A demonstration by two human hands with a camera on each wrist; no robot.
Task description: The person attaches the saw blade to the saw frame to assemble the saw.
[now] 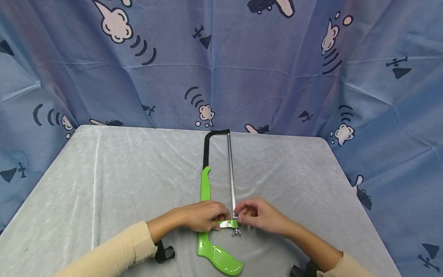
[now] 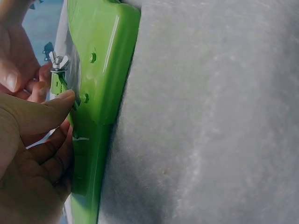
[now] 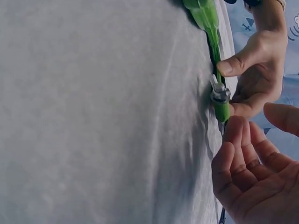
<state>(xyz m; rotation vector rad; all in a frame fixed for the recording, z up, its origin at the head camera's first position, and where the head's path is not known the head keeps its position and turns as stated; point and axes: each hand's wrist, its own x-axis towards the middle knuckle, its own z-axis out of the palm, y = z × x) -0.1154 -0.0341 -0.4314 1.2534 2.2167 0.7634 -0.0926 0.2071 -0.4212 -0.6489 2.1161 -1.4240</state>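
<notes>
A hacksaw (image 1: 205,186) lies on the table with its bright green handle toward me and its black front bow pointing away. In the head view my left hand (image 1: 205,215) reaches over the frame and grips the short green crossbar (image 1: 226,224) between thumb and fingers. The silver blade (image 1: 230,173) runs along the right side. My right hand (image 1: 261,217) is at the blade's near end, fingertips right at it; its thumb stands apart from the loosely bent fingers in the right wrist view. A metal wing nut (image 3: 219,93) sits at the crossbar's end, between the two hands.
A pale grey cloth covers the table (image 1: 145,173). Behind it hangs a blue patterned curtain (image 1: 242,88). Black straps with small devices sit at both wrists, the left device (image 1: 164,253) close beside the saw's handle.
</notes>
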